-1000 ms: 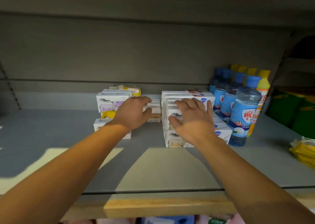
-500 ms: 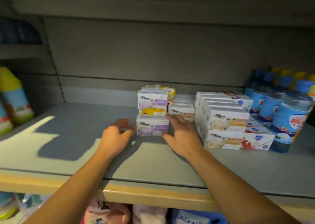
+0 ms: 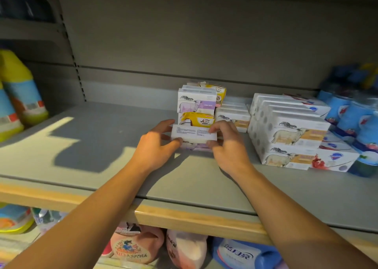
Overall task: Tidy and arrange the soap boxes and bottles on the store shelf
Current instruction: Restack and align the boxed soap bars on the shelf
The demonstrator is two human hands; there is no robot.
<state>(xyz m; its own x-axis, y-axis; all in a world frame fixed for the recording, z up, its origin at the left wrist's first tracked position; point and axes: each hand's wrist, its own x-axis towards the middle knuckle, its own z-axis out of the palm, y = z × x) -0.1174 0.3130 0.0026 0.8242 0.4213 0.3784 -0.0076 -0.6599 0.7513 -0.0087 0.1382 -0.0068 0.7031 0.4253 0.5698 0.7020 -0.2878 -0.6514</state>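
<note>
White soap box [image 3: 194,134], one, tilted and pinched between left hand [image 3: 156,149] and right hand [image 3: 229,146], before two stacks.

The front soap box [image 3: 194,136] — flat on the shelf [image 3: 102,146] half a second ago — now tilts up before the purple-and-yellow stack [image 3: 197,108], pinched between left hand [image 3: 157,146] and right hand [image 3: 227,144].

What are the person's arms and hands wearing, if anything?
Nothing that shows. Both forearms are bare right down to the frame edge, with no sleeves in view. The left hand and right hand have no gloves, and no watch, bracelet or ring is visible on either wrist or on the fingers.
</note>
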